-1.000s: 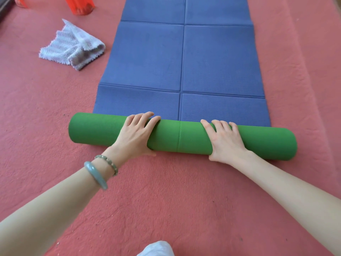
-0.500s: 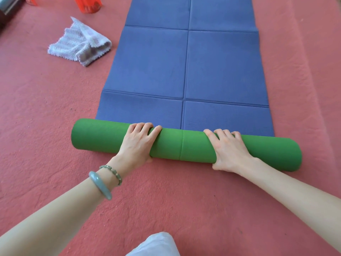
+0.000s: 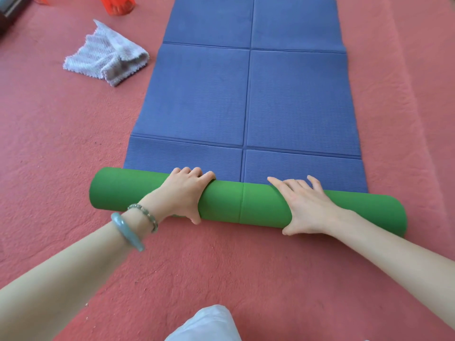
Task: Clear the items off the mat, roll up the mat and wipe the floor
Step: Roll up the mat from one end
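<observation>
The mat (image 3: 248,94) lies flat on the red floor (image 3: 221,264), blue face up, running away from me. Its near end is wound into a thick green roll (image 3: 242,205) lying crosswise. My left hand (image 3: 181,195) grips the roll left of centre, with the fingers curled over the top and the thumb on the near side. On the right half rests my right hand (image 3: 307,207), its fingers straight and spread over the roll, pressing on it. No items lie on the visible blue surface.
A crumpled grey-white cloth (image 3: 108,57) lies on the floor left of the mat. Beyond it stands a red container (image 3: 118,4), and a dark object (image 3: 9,13) sits at the top left corner. My white-clad knee (image 3: 204,326) shows at the bottom edge.
The green roll has moved a little farther along the mat, away from me. My right hand's fingers have straightened and spread over the roll.
</observation>
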{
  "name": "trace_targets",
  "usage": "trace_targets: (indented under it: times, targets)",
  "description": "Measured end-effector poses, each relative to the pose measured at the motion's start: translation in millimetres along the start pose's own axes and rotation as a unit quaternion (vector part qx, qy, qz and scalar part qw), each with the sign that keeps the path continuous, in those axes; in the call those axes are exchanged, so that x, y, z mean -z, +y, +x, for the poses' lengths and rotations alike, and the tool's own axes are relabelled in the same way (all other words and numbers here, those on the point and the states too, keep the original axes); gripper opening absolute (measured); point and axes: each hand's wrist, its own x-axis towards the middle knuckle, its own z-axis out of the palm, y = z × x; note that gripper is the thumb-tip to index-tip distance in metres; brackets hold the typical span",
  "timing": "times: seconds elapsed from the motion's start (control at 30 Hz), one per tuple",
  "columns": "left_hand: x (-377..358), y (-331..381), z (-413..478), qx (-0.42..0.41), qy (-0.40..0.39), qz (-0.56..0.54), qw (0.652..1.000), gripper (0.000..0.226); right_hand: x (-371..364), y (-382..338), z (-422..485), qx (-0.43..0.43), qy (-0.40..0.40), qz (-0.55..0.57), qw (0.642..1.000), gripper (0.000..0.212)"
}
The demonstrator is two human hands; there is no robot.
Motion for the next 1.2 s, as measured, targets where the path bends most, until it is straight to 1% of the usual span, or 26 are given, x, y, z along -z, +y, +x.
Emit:
trace_targets:
  times: [0.07, 0.13, 0.23, 0.3, 0.37, 0.4, 0.47, 0.53, 0.57, 0.63, 0.7, 0.8, 0.9, 0.97, 1.03, 1.1, 1.17, 1.2]
  targets:
    - [8, -5, 9, 0.002, -0.045, -0.040, 0.998, 0.094, -4, -5, -3, -0.001, 0.031, -0.030, 0.999, 0.118]
    - [16, -10, 18, 0.009, -0.096, -0.086, 0.992, 0.094, -13, -9, -6, -0.021, 0.083, -0.070, 0.994, 0.122]
    - [25, -15, 25, 0.024, -0.157, -0.135, 0.978, 0.096, -26, -9, -3, -0.041, 0.165, -0.057, 0.984, 0.127]
    - [26, -14, 26, 0.029, -0.167, -0.138, 0.976, 0.096, -30, -7, 1, -0.042, 0.183, -0.061, 0.980, 0.124]
    - [26, -13, 21, 0.024, -0.141, -0.113, 0.983, 0.097, -28, -8, 3, -0.050, 0.178, -0.068, 0.980, 0.118]
    - [25, -12, 15, 0.020, -0.103, -0.100, 0.989, 0.098, -23, -8, 5, -0.056, 0.165, -0.068, 0.982, 0.115]
    - [15, -6, 2, 0.017, 0.018, -0.099, 0.995, 0.100, -14, -7, 10, -0.055, 0.119, -0.072, 0.989, 0.109]
    - [-2, 3, -9, 0.019, 0.140, -0.074, 0.987, 0.108, -7, -3, 15, -0.049, 0.081, -0.045, 0.994, 0.105]
    - [-13, 8, -12, 0.021, 0.187, -0.041, 0.981, 0.115, -3, -1, 17, -0.048, 0.069, -0.038, 0.996, 0.105]
    - [-29, 15, -11, 0.033, 0.237, -0.004, 0.971, 0.124, 5, 2, 21, -0.045, 0.049, -0.028, 0.997, 0.106]
    - [-29, 15, -3, 0.046, 0.248, -0.003, 0.968, 0.122, 13, 6, 28, -0.039, 0.023, -0.018, 0.999, 0.106]
    - [-21, 9, 9, 0.045, 0.244, 0.001, 0.969, 0.111, 25, 12, 36, -0.039, -0.017, 0.017, 0.999, 0.109]
    - [-16, 3, 17, 0.043, 0.214, 0.012, 0.976, 0.103, 28, 15, 38, -0.043, -0.006, 0.036, 0.998, 0.119]
    - [-9, 0, 21, 0.043, 0.189, 0.010, 0.981, 0.099, 21, 15, 32, -0.036, 0.041, 0.012, 0.998, 0.116]
    - [0, -2, 26, 0.040, 0.156, 0.002, 0.987, 0.095, 8, 12, 24, -0.027, 0.097, -0.037, 0.994, 0.113]
    - [9, -6, 32, 0.033, 0.122, -0.009, 0.992, 0.094, -5, 8, 21, -0.040, 0.144, -0.077, 0.986, 0.120]
    - [15, -8, 37, 0.030, 0.101, -0.019, 0.994, 0.093, -13, 6, 25, -0.058, 0.190, -0.076, 0.977, 0.126]
    - [17, -9, 38, 0.028, 0.099, -0.023, 0.994, 0.094, -15, 6, 29, -0.065, 0.202, -0.078, 0.974, 0.126]
